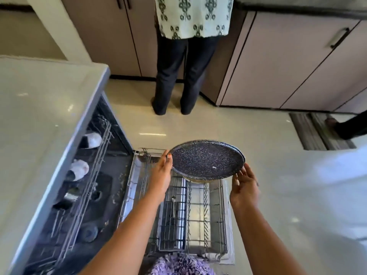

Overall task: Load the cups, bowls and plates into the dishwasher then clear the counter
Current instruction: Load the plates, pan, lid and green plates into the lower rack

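A dark speckled plate [206,158] hovers tilted over the pulled-out lower rack [222,221] of the open dishwasher. My left hand [161,171] grips its left rim, thumb on top. At the plate's right rim my right hand [243,187] touches the edge with straight fingers. A spoon [173,205] lies in the rack below. In the upper rack [93,175] sit two white cups [93,139] [79,168] and a metal cup [70,196].
The pale counter [39,120] runs along the left above the dishwasher. Another person [184,56] stands at the far cabinets [288,66], facing away. A striped mat [313,132] with someone's foot on it lies at the right on the tiled floor [278,195].
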